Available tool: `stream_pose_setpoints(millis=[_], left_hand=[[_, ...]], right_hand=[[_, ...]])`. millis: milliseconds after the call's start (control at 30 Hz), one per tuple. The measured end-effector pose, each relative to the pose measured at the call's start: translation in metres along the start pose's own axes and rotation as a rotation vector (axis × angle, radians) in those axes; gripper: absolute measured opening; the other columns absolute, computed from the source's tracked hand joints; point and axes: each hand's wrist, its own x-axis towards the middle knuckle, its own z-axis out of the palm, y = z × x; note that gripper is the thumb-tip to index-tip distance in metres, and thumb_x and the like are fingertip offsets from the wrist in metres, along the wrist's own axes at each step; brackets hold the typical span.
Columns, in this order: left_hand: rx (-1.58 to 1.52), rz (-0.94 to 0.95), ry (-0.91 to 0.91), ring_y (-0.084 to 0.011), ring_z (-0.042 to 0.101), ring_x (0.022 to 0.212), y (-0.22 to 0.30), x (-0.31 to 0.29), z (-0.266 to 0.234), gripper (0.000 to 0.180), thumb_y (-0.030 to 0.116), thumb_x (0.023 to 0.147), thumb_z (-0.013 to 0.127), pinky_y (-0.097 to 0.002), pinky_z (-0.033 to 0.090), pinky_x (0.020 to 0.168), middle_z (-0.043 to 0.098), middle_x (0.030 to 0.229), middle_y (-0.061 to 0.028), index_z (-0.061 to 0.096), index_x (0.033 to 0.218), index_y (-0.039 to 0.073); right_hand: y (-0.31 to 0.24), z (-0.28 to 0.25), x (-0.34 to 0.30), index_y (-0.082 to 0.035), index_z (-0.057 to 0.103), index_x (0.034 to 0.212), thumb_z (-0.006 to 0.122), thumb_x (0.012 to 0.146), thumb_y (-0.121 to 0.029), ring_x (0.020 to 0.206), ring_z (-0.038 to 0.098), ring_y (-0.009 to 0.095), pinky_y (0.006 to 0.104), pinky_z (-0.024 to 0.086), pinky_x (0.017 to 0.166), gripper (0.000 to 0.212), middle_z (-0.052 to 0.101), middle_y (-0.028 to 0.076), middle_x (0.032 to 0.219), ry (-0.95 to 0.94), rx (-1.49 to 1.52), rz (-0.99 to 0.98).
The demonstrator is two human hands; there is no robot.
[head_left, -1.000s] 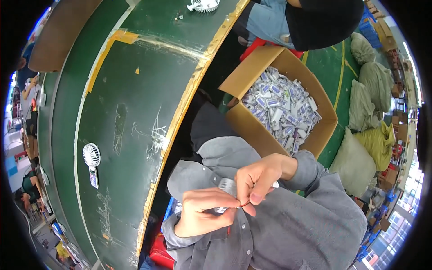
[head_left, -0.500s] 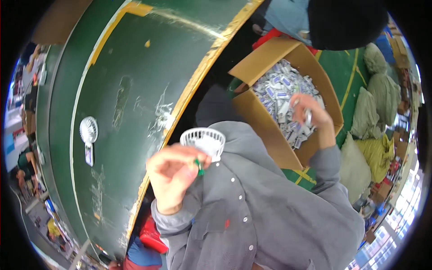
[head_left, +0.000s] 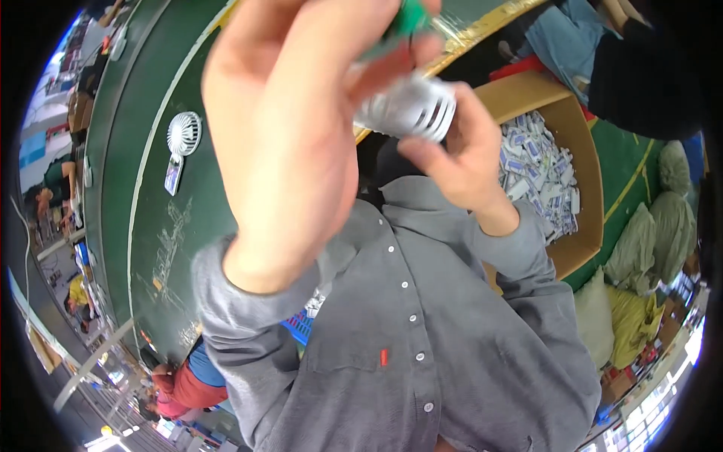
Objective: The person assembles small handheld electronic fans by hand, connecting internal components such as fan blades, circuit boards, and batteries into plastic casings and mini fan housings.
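Observation:
My left hand [head_left: 282,143] is raised close to the camera and blurred, its fingers bent around a small green piece [head_left: 411,16] whose kind I cannot make out. Right beside it, my right hand [head_left: 471,154] grips a white slotted fan guard [head_left: 433,111] between thumb and fingers. The guard's left part runs behind the fingers of my left hand, so whether that hand also touches it is hidden. On the green table [head_left: 151,248] to the left lies a small white handheld fan [head_left: 184,133] with a label on its handle.
An open cardboard box [head_left: 591,177] full of small white labelled parts [head_left: 538,169] stands at the right. A person in dark headwear [head_left: 636,83] is beyond it. Sacks [head_left: 629,320] lie at the far right. A blue basket [head_left: 300,325] shows under my left forearm.
My left hand has risen toward the camera with the green piece. My right hand has come out of the box and left to the white guard, now in its grip. The view has shifted.

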Motion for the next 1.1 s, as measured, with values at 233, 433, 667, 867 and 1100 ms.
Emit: stream_pose_setpoints(millis=[233,433,667,867,1100], left_hand=[[1.228,0.542,0.189,-0.0248,0.052,0.125,-0.005,0.105,-0.163,0.061,0.025,0.087,0.072,-0.0325,0.043,0.102,0.051,0.137,-0.0190,0.048,0.136,-0.001],[1.740,-0.116,0.330,-0.0400,0.038,0.135,-0.050,0.050,-0.427,0.094,0.062,0.081,0.063,-0.0453,0.031,0.111,0.042,0.143,-0.0281,0.037,0.144,-0.003],[1.857,-0.145,0.178,-0.0374,0.055,0.117,-0.062,0.048,-0.318,0.076,0.052,0.085,0.062,-0.0448,0.045,0.097,0.054,0.131,-0.0209,0.041,0.140,0.003],[0.954,0.064,0.238,-0.0222,0.057,0.114,-0.032,0.062,-0.255,0.066,0.036,0.091,0.062,-0.0378,0.044,0.097,0.056,0.130,-0.0147,0.038,0.141,0.001],[-0.035,0.130,0.232,-0.0333,0.047,0.129,-0.008,0.058,-0.142,0.063,0.049,0.099,0.035,-0.0517,0.044,0.102,0.047,0.143,-0.0135,0.037,0.144,0.006]], right_hand=[[-0.012,-0.023,0.037,0.002,0.039,0.138,0.036,0.104,-0.036,0.119,0.057,0.029,0.0437,0.048,0.100,0.051,0.055,0.019,0.130,-0.029,1.088,0.160],[-0.009,-0.065,0.061,0.001,0.037,0.140,0.030,0.105,-0.038,0.124,0.053,0.031,0.0450,0.045,0.103,0.053,0.051,0.017,0.137,-0.083,1.189,0.157],[0.010,-0.108,0.109,0.003,0.035,0.141,0.034,0.105,-0.029,0.130,0.046,0.033,0.0478,0.037,0.110,0.048,0.045,0.019,0.143,0.293,0.733,0.041],[0.040,-0.176,0.225,-0.004,0.060,0.117,0.055,0.096,-0.030,0.095,0.066,0.030,0.0379,0.050,0.082,0.034,0.069,0.015,0.102,0.448,-0.917,-0.308],[0.078,-0.171,0.252,-0.007,0.052,0.133,0.056,0.092,-0.039,0.122,0.052,0.035,0.0438,0.035,0.105,0.051,0.057,0.016,0.130,0.317,-1.680,-0.571]])
